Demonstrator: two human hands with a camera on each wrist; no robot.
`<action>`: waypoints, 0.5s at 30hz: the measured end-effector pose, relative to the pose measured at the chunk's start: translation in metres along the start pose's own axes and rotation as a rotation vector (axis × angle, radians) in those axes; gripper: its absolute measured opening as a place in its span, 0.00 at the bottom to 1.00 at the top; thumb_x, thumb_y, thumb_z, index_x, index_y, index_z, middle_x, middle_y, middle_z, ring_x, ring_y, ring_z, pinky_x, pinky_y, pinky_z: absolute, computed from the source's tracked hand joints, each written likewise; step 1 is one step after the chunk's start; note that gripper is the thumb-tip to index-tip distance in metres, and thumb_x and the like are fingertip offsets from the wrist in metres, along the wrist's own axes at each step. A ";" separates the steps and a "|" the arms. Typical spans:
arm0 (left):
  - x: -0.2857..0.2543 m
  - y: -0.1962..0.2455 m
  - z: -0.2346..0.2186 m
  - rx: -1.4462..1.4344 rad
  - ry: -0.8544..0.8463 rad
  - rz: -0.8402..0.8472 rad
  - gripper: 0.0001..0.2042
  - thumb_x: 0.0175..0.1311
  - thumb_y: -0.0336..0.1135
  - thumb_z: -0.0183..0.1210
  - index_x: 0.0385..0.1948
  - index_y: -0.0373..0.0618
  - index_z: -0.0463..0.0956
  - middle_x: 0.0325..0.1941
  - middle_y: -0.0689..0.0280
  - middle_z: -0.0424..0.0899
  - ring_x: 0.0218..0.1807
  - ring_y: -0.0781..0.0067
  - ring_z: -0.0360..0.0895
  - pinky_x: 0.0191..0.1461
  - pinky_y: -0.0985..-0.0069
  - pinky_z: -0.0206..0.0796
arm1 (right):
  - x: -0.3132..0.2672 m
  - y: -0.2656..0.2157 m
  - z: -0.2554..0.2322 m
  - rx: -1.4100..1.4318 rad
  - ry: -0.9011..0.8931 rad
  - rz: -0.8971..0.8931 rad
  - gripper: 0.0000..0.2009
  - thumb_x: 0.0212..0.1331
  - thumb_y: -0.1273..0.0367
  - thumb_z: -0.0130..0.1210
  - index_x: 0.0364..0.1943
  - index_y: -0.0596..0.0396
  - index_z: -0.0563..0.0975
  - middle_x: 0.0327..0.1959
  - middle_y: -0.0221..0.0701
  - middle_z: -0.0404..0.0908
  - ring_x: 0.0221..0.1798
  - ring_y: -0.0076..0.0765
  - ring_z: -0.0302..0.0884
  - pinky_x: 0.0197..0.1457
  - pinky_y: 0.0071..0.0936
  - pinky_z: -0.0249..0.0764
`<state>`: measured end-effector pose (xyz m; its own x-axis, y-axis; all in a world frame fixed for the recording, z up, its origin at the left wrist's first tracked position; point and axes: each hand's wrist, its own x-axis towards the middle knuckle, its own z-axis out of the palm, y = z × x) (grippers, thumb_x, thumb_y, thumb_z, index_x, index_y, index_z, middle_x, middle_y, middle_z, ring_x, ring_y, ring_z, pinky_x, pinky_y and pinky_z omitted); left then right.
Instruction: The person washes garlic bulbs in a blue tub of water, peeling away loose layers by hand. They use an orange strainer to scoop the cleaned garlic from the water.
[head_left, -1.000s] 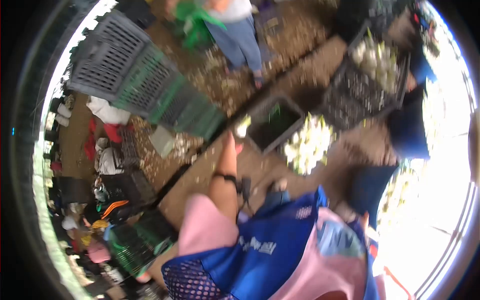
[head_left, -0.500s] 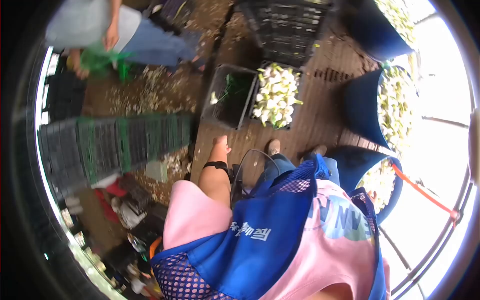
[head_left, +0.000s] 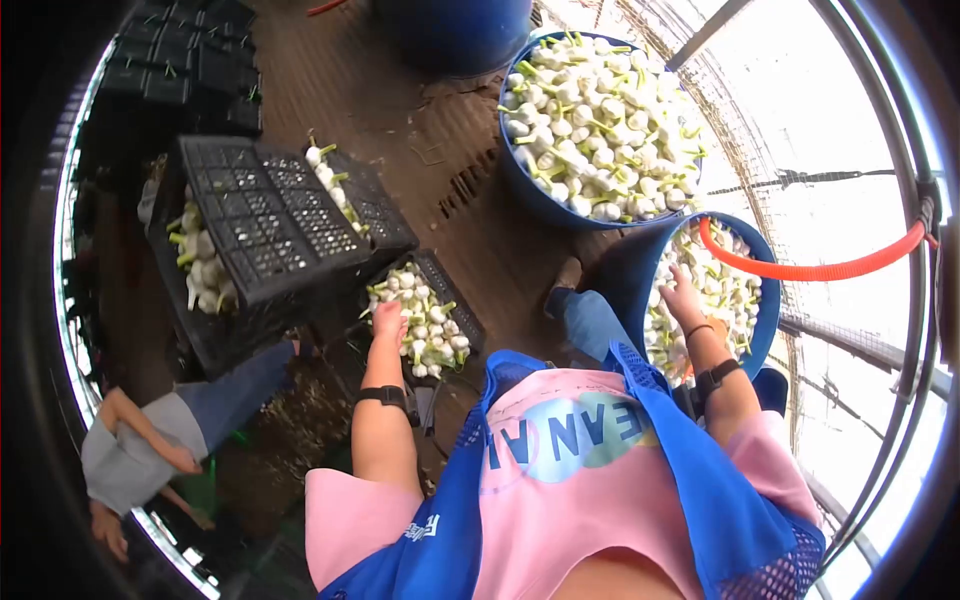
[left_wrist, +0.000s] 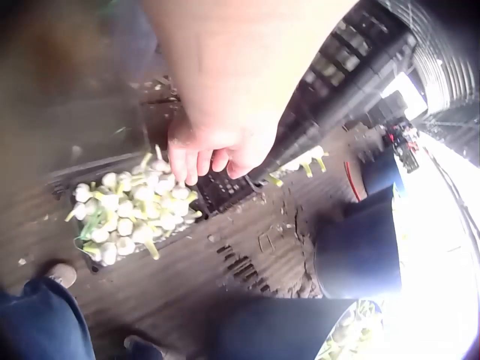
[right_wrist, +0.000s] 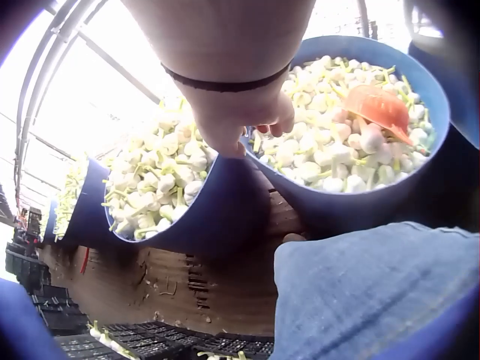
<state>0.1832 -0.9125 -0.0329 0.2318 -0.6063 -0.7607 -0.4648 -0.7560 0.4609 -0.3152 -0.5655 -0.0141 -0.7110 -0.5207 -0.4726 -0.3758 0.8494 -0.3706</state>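
My left hand point(head_left: 390, 320) hangs over a black crate point(head_left: 468, 318) heaped with garlic bulbs point(head_left: 432, 322). In the left wrist view that hand point(left_wrist: 217, 146) has loosely bent fingers with nothing in them, beside the bulbs point(left_wrist: 131, 206). My right hand point(head_left: 682, 298) is above a blue tub point(head_left: 768, 310) full of garlic. Seen from the right wrist, the hand point(right_wrist: 244, 124) hangs loosely at the tub's rim, holding nothing. An orange scoop-like piece point(right_wrist: 379, 109) lies on the garlic there.
A second blue tub point(head_left: 520, 175) of garlic stands beyond the first. Stacked black crates point(head_left: 270, 220) rise at the left, with another person point(head_left: 150, 445) below them. An orange hose point(head_left: 830, 270) curves over the near tub. Metal poles point(head_left: 890, 150) run along the right.
My view has swung right, toward the blue tubs. My right hand has come into clear view over the near tub. The left hand now overlaps the filled crate.
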 end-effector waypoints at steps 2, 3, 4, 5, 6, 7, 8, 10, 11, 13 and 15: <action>0.012 0.061 0.061 0.109 -0.065 0.180 0.14 0.59 0.39 0.58 0.44 0.46 0.75 0.29 0.62 0.78 0.24 0.71 0.73 0.23 0.73 0.66 | 0.042 -0.028 -0.019 0.014 0.027 -0.135 0.31 0.49 0.58 0.58 0.61 0.50 0.67 0.56 0.50 0.71 0.58 0.56 0.68 0.62 0.42 0.65; 0.032 0.087 0.097 0.244 -0.076 0.324 0.16 0.59 0.40 0.59 0.47 0.45 0.73 0.39 0.62 0.78 0.35 0.69 0.75 0.33 0.69 0.68 | 0.073 -0.038 -0.026 0.004 0.081 -0.192 0.32 0.50 0.57 0.58 0.61 0.49 0.67 0.58 0.48 0.69 0.60 0.55 0.66 0.63 0.41 0.64; 0.051 0.107 0.130 0.393 -0.091 0.461 0.19 0.59 0.42 0.61 0.49 0.44 0.72 0.49 0.62 0.77 0.45 0.66 0.76 0.43 0.66 0.70 | 0.097 -0.045 -0.027 -0.002 0.123 -0.237 0.32 0.50 0.56 0.58 0.61 0.48 0.67 0.61 0.47 0.67 0.62 0.54 0.64 0.64 0.41 0.63; 0.041 0.142 0.164 0.506 -0.072 0.621 0.21 0.58 0.42 0.62 0.50 0.43 0.72 0.51 0.59 0.76 0.49 0.62 0.75 0.48 0.65 0.70 | 0.113 -0.072 -0.041 -0.048 0.122 -0.185 0.33 0.50 0.54 0.58 0.62 0.48 0.66 0.63 0.46 0.65 0.64 0.54 0.62 0.66 0.41 0.61; 0.016 0.184 0.204 0.608 -0.059 0.786 0.22 0.56 0.41 0.63 0.51 0.42 0.71 0.54 0.56 0.75 0.52 0.58 0.75 0.52 0.64 0.69 | 0.132 -0.100 -0.057 -0.099 0.124 -0.135 0.33 0.50 0.52 0.57 0.62 0.47 0.66 0.65 0.45 0.62 0.66 0.54 0.59 0.67 0.41 0.59; -0.001 0.216 0.243 0.619 -0.074 0.911 0.24 0.55 0.42 0.63 0.53 0.43 0.71 0.56 0.53 0.73 0.56 0.55 0.72 0.57 0.63 0.66 | 0.157 -0.113 -0.059 -0.116 0.160 -0.137 0.35 0.50 0.50 0.57 0.63 0.46 0.65 0.67 0.44 0.59 0.69 0.53 0.55 0.69 0.43 0.55; -0.013 0.246 0.281 0.626 -0.089 1.036 0.26 0.54 0.42 0.64 0.54 0.43 0.70 0.59 0.51 0.70 0.59 0.51 0.69 0.61 0.62 0.63 | 0.184 -0.125 -0.058 -0.132 0.196 -0.139 0.36 0.50 0.48 0.56 0.64 0.45 0.64 0.69 0.42 0.56 0.71 0.52 0.51 0.71 0.46 0.51; -0.020 0.293 0.356 0.691 -0.111 1.226 0.30 0.52 0.46 0.65 0.57 0.45 0.68 0.64 0.50 0.64 0.63 0.45 0.62 0.67 0.58 0.54 | 0.236 -0.153 -0.061 -0.177 0.225 -0.128 0.39 0.49 0.44 0.54 0.66 0.44 0.61 0.72 0.41 0.52 0.74 0.51 0.44 0.71 0.52 0.45; -0.024 0.317 0.391 0.743 -0.110 1.281 0.32 0.52 0.48 0.64 0.59 0.47 0.66 0.66 0.51 0.61 0.66 0.43 0.57 0.69 0.58 0.51 | 0.262 -0.166 -0.063 -0.180 0.248 -0.127 0.40 0.49 0.43 0.54 0.67 0.42 0.60 0.72 0.39 0.50 0.75 0.50 0.42 0.72 0.54 0.43; -0.020 0.361 0.460 0.825 -0.079 1.397 0.35 0.52 0.54 0.61 0.62 0.51 0.64 0.70 0.53 0.56 0.70 0.39 0.49 0.70 0.52 0.45 | 0.317 -0.179 -0.062 -0.183 0.329 -0.129 0.41 0.49 0.41 0.53 0.68 0.39 0.58 0.74 0.36 0.47 0.76 0.50 0.37 0.72 0.56 0.38; -0.014 0.393 0.513 0.964 -0.015 1.465 0.36 0.53 0.61 0.57 0.64 0.56 0.62 0.72 0.56 0.51 0.71 0.36 0.44 0.68 0.41 0.42 | 0.358 -0.187 -0.055 -0.157 0.392 -0.109 0.41 0.49 0.39 0.51 0.69 0.36 0.57 0.75 0.33 0.45 0.76 0.50 0.34 0.72 0.60 0.32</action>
<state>-0.4409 -1.0744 -0.0756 -0.8096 -0.5870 -0.0093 -0.5618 0.7700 0.3025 -0.5321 -0.9063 -0.0703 -0.8225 -0.5621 -0.0873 -0.5257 0.8097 -0.2607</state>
